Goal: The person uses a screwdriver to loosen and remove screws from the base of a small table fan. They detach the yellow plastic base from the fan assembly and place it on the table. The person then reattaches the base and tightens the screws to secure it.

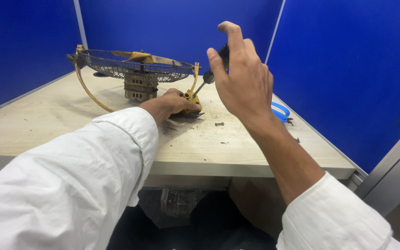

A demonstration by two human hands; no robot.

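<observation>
Gripping a screwdriver [211,74], the right hand [241,78] angled its tip onto the yellow bracket [191,99] that the left hand [172,103] clasped; steady downward pressure seemed wise.

Black-handled screwdriver [208,75] tilted, tip on small yellow bracket [191,101] on table

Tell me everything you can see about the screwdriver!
The screwdriver has a dark handle and a thin, shiny metal shaft. It is tilted, handle up and to the right, tip slanting down to the left. The right hand is wrapped around the handle, hiding most of it. The tip meets the small yellow part of the old fan, which the left hand holds down on the wooden table. Only the shaft and a bit of the handle show clearly.
</observation>
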